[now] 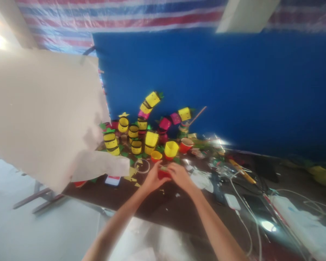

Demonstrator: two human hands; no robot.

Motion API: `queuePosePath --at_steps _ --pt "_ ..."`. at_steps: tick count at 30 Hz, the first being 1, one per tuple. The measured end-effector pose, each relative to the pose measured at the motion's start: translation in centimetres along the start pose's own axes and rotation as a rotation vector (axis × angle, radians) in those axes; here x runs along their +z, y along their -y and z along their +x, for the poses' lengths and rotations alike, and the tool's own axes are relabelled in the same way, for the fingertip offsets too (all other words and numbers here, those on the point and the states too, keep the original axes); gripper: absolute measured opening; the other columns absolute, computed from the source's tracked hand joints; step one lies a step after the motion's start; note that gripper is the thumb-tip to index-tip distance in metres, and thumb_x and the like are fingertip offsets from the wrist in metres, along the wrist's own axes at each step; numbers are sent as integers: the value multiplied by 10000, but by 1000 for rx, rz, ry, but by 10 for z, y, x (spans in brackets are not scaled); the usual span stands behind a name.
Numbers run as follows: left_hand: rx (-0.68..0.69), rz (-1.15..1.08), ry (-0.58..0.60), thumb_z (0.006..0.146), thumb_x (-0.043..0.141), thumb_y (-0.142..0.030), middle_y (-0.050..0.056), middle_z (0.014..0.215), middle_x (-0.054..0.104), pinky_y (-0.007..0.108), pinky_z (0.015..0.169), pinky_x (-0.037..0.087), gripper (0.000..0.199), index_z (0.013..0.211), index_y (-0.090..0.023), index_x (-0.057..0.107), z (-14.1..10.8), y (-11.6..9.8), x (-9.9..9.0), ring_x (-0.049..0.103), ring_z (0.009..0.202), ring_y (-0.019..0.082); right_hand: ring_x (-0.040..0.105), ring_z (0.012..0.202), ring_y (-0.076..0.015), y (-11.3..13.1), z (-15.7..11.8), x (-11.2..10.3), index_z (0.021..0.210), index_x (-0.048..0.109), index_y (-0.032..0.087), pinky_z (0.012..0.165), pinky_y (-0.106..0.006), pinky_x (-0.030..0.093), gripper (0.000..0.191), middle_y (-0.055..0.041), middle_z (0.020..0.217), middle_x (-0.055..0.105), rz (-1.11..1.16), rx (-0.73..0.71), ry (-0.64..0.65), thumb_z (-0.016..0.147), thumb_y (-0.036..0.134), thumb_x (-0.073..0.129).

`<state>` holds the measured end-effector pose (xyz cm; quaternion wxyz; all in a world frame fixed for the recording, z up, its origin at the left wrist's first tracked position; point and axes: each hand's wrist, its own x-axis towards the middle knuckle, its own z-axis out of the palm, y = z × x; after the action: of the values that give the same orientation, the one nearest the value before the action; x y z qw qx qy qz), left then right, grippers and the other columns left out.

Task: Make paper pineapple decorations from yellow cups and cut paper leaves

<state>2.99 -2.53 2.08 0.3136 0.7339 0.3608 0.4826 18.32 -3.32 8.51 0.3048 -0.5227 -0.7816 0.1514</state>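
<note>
A small red cup (163, 174) sits low over the dark table, gripped from both sides. My left hand (153, 178) closes round its left side, thumb in front. On the right, my right hand (179, 175) has its fingers bent over the cup's rim. Something pale green shows at the top of the cup, too blurred to name. Just behind the hands stand an orange-yellow cup (156, 156) and a yellow paper cylinder on a red base (171, 149). A red paper cup (186, 145) stands behind to the right.
Several yellow paper pieces with black bands (112, 142) stand at the back left. Yellow scraps (130, 174) and a clear ring of tape (142, 166) lie left of the hands. White cables (246, 208), a white charger (232, 202) and a yellow-handled tool (242, 171) lie right.
</note>
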Motion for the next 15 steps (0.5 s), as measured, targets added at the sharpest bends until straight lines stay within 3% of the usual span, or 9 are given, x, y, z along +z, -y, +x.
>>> queuePosePath --at_steps 3,5,8,11,15 --pt "-91 -150 67 719 641 -274 64 986 597 296 728 506 618 1253 -198 339 5 0 0 609 824 157 604 763 -159 -2 1 -3 719 657 188 738 -289 464 194 -47 805 658 34 -37 12 790 170 477" --pt "-113 -164 73 721 640 -269 53 963 616 264 694 511 526 1190 -196 414 6 2 -1 615 799 147 605 810 -175 -5 0 -5 746 669 188 775 -317 461 181 -62 855 663 73 -19 -64 787 205 492" --pt "-95 -80 49 759 596 -271 46 897 644 239 658 513 344 1077 -169 514 6 8 -2 622 763 138 611 801 -199 -12 -5 -10 741 674 187 771 -342 470 156 -64 827 674 205 146 -240 747 280 548" --pt "-63 20 47 781 561 -267 53 827 649 220 583 505 184 905 -140 606 6 15 -3 612 675 126 626 688 -201 -22 -15 -14 766 670 166 664 -332 501 218 -68 767 683 317 322 -341 726 346 556" --pt "-7 80 84 758 543 -172 73 864 642 241 632 510 120 778 -139 657 6 20 -9 611 758 145 610 499 -177 -36 -33 -15 785 654 127 475 -294 499 328 -77 683 680 403 424 -365 733 417 510"
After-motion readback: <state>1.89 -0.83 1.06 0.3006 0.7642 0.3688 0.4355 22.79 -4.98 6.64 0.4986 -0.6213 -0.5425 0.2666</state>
